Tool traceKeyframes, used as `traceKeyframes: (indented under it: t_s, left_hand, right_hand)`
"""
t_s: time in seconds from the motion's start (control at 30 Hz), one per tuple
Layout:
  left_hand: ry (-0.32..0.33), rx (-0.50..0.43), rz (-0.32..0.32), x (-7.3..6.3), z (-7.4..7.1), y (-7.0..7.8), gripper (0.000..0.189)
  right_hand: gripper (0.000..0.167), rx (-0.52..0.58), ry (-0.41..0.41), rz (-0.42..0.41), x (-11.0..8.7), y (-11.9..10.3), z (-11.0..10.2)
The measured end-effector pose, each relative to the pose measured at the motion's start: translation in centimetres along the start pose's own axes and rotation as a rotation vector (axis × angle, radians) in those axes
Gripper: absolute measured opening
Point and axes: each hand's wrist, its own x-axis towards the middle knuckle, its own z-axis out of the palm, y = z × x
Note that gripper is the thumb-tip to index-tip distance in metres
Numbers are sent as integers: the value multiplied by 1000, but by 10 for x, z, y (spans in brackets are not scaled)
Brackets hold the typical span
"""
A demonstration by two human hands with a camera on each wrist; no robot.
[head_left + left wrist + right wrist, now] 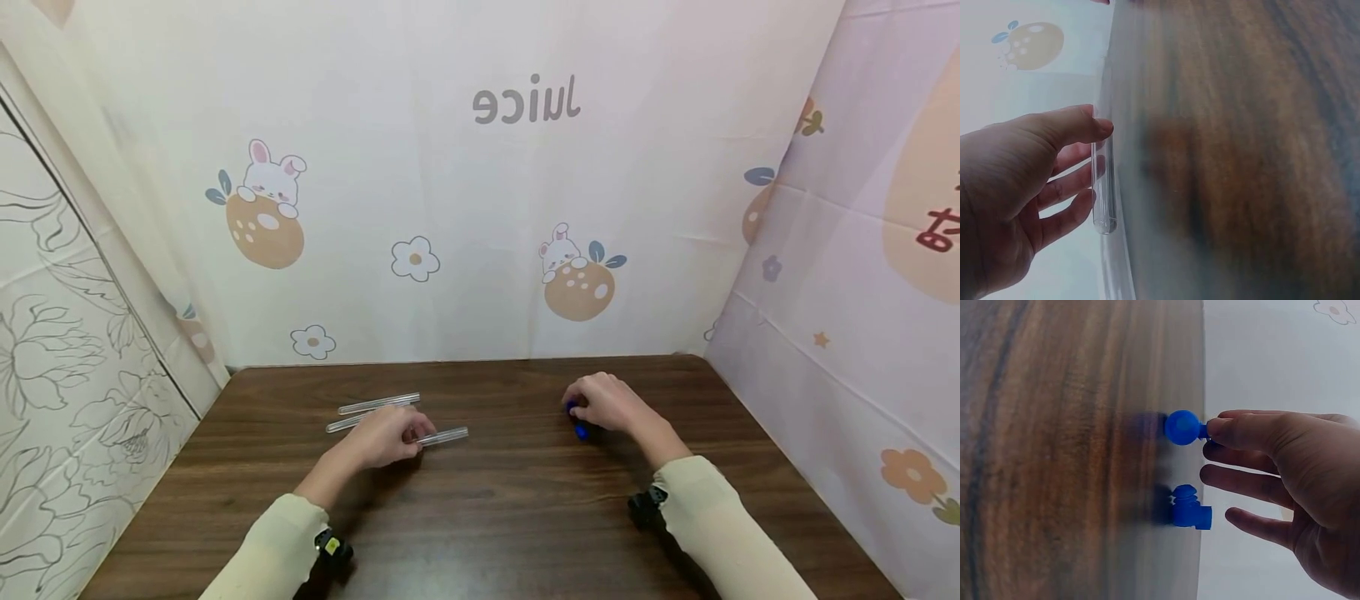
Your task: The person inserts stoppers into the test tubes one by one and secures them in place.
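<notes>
My left hand pinches a clear test tube between thumb and fingers, just above the table. In the left wrist view the tube shows its rounded end below the thumb. Two more clear test tubes lie behind this hand, a farther one and a nearer one partly covered by it. Over at the right, my right hand pinches a small blue stopper by its narrow end. A second blue stopper rests on the table beside it, apart from the fingers.
The brown wood-grain table has a printed curtain along its back edge. More printed cloth hangs at the right, and a floral panel stands at the left. Both wrists wear small black cameras.
</notes>
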Motion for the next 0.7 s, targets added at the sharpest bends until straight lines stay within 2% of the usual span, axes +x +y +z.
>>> traceKeyframes:
  t_s: [0.07, 0.2, 0.27, 0.3, 0.47, 0.7]
  left_hand:
    - [21, -2, 37, -1, -4, 0, 24]
    - [16, -2, 40, -6, -37, 34, 24]
    - [-4, 2, 3, -7, -51, 50, 25]
    - [-14, 5, -36, -7, -59, 61, 28]
    - [-21, 51, -75, -7, -69, 68, 30]
    - [-10, 59, -73, -8, -74, 67, 29]
  right_hand:
    - [18, 6, 2, -1, 0, -1, -2]
    - [18, 13, 14, 0, -1, -1, -8]
    - [19, 14, 24, 1, -2, 0, -10]
    - [18, 14, 28, 2, -2, 0, -12]
    - [18, 13, 41, -6, 0, 1, -17]
    - [17, 6, 57, -25, -1, -1, -21]
